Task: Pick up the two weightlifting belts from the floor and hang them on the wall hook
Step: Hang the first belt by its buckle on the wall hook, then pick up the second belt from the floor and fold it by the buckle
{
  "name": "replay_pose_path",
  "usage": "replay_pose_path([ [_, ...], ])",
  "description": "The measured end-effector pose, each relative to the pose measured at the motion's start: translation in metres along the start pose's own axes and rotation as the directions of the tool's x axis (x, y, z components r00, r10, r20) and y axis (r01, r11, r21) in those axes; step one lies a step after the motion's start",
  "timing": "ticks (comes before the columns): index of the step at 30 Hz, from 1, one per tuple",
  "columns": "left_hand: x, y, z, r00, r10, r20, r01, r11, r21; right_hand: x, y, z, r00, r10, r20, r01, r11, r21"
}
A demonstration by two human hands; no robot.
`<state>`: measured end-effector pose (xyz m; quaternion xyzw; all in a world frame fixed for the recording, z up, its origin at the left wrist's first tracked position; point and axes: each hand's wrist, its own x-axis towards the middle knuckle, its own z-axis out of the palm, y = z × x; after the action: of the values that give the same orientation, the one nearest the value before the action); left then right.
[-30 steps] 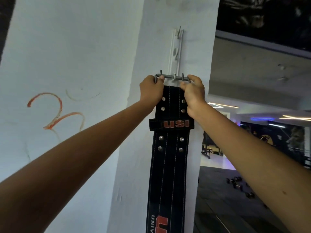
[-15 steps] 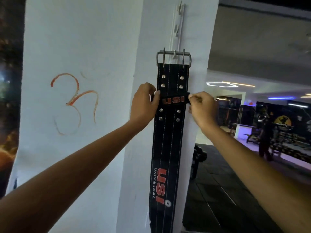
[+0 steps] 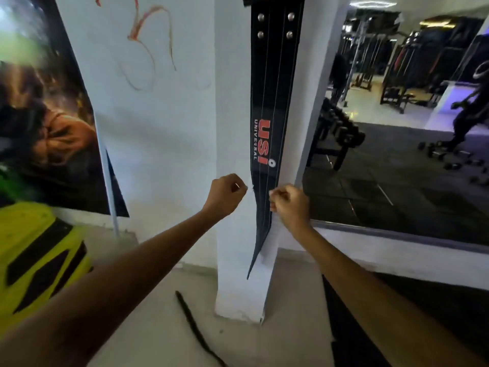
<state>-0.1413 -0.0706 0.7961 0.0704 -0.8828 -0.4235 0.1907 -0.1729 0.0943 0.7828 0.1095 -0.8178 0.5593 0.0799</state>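
Your left hand (image 3: pixel 228 192) is curled into a loose fist just left of the long black leather weightlifting belt (image 3: pixel 272 102) with red USI lettering, not touching it. Your right hand (image 3: pixel 288 205) is curled too, at the belt's right edge; whether it pinches the belt cannot be told. That belt hangs straight down the white pillar (image 3: pixel 232 128), its top out of view. A second dark belt (image 3: pixel 195 332) lies on the pale floor (image 3: pixel 158 327) near the pillar's base.
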Motion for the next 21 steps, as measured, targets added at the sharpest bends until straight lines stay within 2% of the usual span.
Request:
replay_pose_path([
  [3,-0.053,-0.044,0.026,0.986,-0.135,0.096,0.131,0.990,0.046,-0.051,0.048,0.014,0.992,0.107,0.062,-0.106,0.994,-0.027],
  [6,-0.108,-0.090,0.053,0.937,-0.303,0.176,0.291,0.952,0.089,-0.103,0.099,0.033,0.963,0.234,0.134,-0.225,0.971,-0.075],
  [10,-0.176,-0.152,0.090,0.821,-0.476,0.314,0.440,0.879,0.181,-0.169,0.157,0.058,0.860,0.414,0.298,-0.363,0.908,-0.211],
  [15,-0.251,-0.215,0.121,0.648,-0.640,0.414,0.583,0.766,0.271,-0.226,0.222,0.081,0.740,0.564,0.365,-0.447,0.819,-0.360],
  [19,-0.307,-0.263,0.141,0.469,-0.751,0.464,0.684,0.642,0.348,-0.270,0.276,0.103,0.636,0.672,0.378,-0.506,0.734,-0.453],
  [21,-0.327,-0.282,0.151,0.417,-0.780,0.467,0.707,0.601,0.374,-0.290,0.304,0.119,0.602,0.702,0.381,-0.520,0.706,-0.480],
])
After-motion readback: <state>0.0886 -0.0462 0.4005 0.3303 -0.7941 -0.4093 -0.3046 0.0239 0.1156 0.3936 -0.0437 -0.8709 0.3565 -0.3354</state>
